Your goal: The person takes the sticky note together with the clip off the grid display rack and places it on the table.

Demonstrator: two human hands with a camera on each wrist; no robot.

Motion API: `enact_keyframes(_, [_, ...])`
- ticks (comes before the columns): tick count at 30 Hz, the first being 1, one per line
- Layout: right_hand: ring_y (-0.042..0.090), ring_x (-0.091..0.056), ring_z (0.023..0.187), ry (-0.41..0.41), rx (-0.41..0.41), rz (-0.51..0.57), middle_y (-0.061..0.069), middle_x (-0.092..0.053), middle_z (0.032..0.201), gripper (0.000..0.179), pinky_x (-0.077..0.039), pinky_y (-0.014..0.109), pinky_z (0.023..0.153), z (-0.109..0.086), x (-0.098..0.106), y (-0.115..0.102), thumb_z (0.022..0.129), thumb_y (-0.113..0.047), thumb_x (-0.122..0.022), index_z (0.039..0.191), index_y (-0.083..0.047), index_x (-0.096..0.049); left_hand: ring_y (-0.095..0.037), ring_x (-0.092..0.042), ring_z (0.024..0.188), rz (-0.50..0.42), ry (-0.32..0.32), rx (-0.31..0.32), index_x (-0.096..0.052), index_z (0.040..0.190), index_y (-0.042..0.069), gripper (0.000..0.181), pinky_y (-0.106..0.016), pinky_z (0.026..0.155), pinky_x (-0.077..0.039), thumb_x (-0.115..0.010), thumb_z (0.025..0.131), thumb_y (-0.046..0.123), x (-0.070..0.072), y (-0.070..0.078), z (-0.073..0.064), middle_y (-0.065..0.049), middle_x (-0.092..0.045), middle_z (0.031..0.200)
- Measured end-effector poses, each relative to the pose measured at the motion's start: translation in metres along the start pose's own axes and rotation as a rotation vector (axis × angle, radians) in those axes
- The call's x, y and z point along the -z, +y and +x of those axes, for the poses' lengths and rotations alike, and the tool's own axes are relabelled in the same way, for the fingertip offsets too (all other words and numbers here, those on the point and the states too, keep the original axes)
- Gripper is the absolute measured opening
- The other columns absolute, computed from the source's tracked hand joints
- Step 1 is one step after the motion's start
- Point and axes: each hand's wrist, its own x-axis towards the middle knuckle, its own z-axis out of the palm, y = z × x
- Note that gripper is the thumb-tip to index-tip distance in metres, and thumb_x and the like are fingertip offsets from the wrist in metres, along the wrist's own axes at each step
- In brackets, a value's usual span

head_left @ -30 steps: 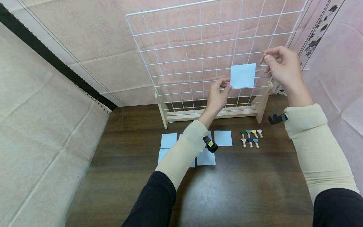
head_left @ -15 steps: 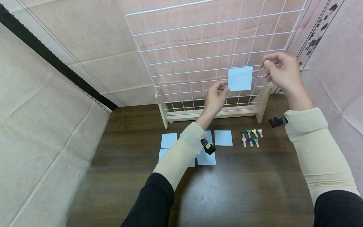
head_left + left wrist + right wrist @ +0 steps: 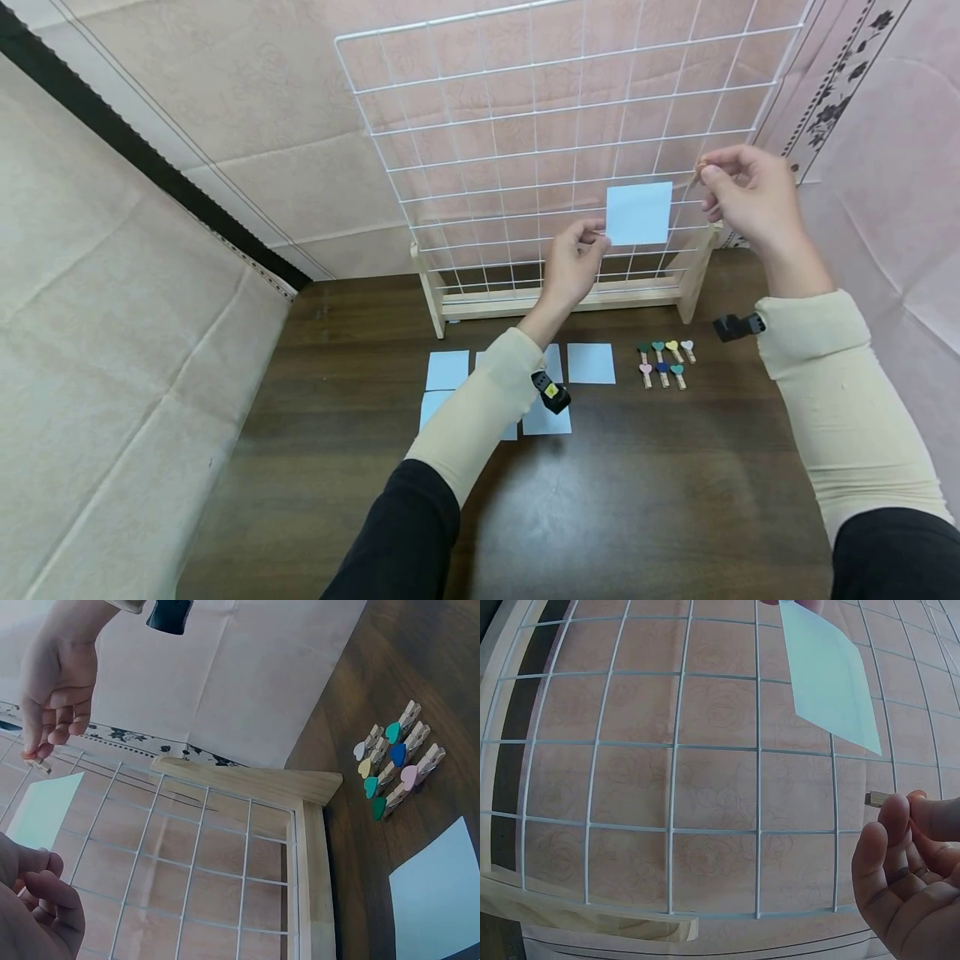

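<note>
My left hand (image 3: 572,262) pinches a light blue square of paper (image 3: 639,214) by its lower left corner, holding it up in front of the white wire grid (image 3: 517,187). To the right of the paper, my right hand (image 3: 753,190) pinches a small wooden clothespin (image 3: 877,799) between thumb and forefinger. The clothespin's tip pokes out toward the paper but stands apart from it in the right wrist view. Most of the clothespin is hidden by the fingers. In the left wrist view both the paper (image 3: 45,810) and the clothespin (image 3: 39,765) show near the grid.
The grid stands in a wooden base (image 3: 555,302) on a dark brown table (image 3: 660,500). Several blue paper squares (image 3: 591,363) lie in front of it, some behind my left forearm. To their right are several clothespins with coloured hearts (image 3: 662,369). Cloth walls (image 3: 135,333) surround the table.
The paper has moved down a little, with a small shift left and then back right. My right hand with the clothespin has lowered slightly. Both hands keep their grips.
</note>
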Motion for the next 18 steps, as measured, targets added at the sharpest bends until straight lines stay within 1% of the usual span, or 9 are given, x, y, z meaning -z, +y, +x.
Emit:
enact_keyframes(3, [0.006,-0.065,0.069,-0.001,-0.007,-0.006,-0.007,-0.065,0.102,0.024,-0.056,0.017,0.061,-0.001,0.0,0.002,0.108,-0.015,-0.06,0.13,-0.008,-0.068,-0.021,-0.069,0.087,0.013,0.0,0.009,-0.07,0.129,0.001,0.026,-0.02,0.069,-0.053,-0.065,0.104,0.007,0.0,0.0,-0.002,-0.011,-0.072,0.105])
enact_keyframes(6, [0.005,-0.064,0.067,0.001,0.01,-0.008,-0.008,-0.065,0.101,0.023,-0.056,0.017,0.059,-0.003,-0.001,0.006,0.108,-0.013,-0.06,0.129,-0.006,-0.067,-0.021,-0.069,0.088,0.024,-0.001,0.001,-0.07,0.128,0.0,0.026,-0.019,0.072,-0.053,-0.065,0.104,0.006,0.0,-0.002,-0.005,-0.012,-0.073,0.105])
enact_keyframes(10, [0.005,-0.064,0.065,0.004,0.041,-0.006,-0.01,-0.066,0.1,0.022,-0.055,0.017,0.058,-0.007,-0.001,0.012,0.108,-0.01,-0.059,0.128,-0.003,-0.066,-0.014,-0.067,0.088,0.024,0.003,0.0,-0.071,0.126,0.0,0.024,-0.018,0.078,-0.053,-0.066,0.103,0.005,0.002,-0.006,-0.009,-0.012,-0.073,0.105])
enact_keyframes(13, [0.004,-0.064,0.065,0.007,0.048,-0.008,-0.011,-0.065,0.099,0.02,-0.055,0.017,0.058,-0.01,-0.001,0.017,0.108,-0.01,-0.059,0.126,-0.005,-0.067,-0.01,-0.064,0.083,0.012,0.005,0.016,-0.071,0.127,0.001,0.025,-0.018,0.075,-0.053,-0.065,0.103,0.006,0.004,-0.009,-0.011,-0.01,-0.072,0.104])
enact_keyframes(16, [0.003,-0.064,0.066,0.011,0.052,-0.022,-0.012,-0.066,0.099,0.019,-0.056,0.017,0.059,-0.013,0.0,0.022,0.108,-0.011,-0.059,0.124,-0.009,-0.068,-0.008,-0.059,0.072,0.003,0.009,0.02,-0.071,0.127,0.001,0.025,-0.019,0.067,-0.051,-0.065,0.103,0.006,0.005,-0.011,-0.014,-0.009,-0.071,0.102])
enact_keyframes(18, [0.003,-0.064,0.066,0.014,0.054,-0.031,-0.013,-0.065,0.099,0.019,-0.055,0.016,0.06,-0.015,0.0,0.024,0.108,-0.012,-0.059,0.124,-0.009,-0.069,-0.006,-0.055,0.066,0.002,0.012,0.016,-0.071,0.127,0.0,0.025,-0.02,0.062,-0.049,-0.065,0.103,0.006,0.005,-0.013,-0.015,-0.01,-0.071,0.1])
